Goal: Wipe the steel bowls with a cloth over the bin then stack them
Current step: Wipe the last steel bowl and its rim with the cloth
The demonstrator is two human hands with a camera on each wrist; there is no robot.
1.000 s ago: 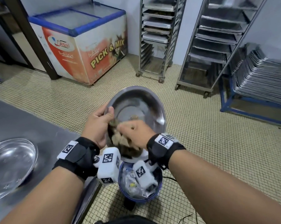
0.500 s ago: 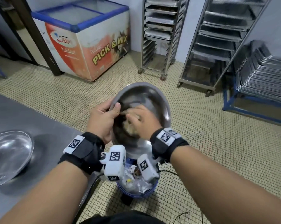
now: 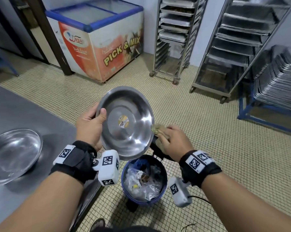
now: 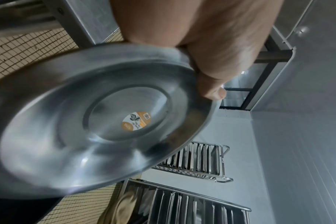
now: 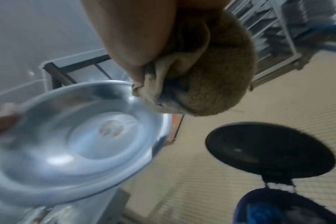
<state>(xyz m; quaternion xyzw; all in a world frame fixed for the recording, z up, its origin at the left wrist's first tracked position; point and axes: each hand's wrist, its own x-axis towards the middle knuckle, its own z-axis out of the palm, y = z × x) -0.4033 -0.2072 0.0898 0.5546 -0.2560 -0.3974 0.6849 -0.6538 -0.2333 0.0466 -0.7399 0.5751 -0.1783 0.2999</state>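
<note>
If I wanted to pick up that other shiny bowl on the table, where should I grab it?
Probably by its rim. The steel bowl sits open side up on the table, so hook a thumb inside and fingers underneath, coming from the table's near edge.

Steel bowl (image 3: 127, 124) tilted above open blue bin (image 3: 143, 180), sticker inside; tan cloth (image 3: 159, 129) bunched at its rim; second bowl (image 3: 12, 154) on counter.

Small-tiled beige floor (image 3: 208, 139), pale walls (image 3: 201, 39), a chest freezer (image 3: 99, 44) and tray racks (image 3: 173, 36).

both hands (image 3: 89, 129) (image 3: 173, 141) forward, fingers curled
</note>
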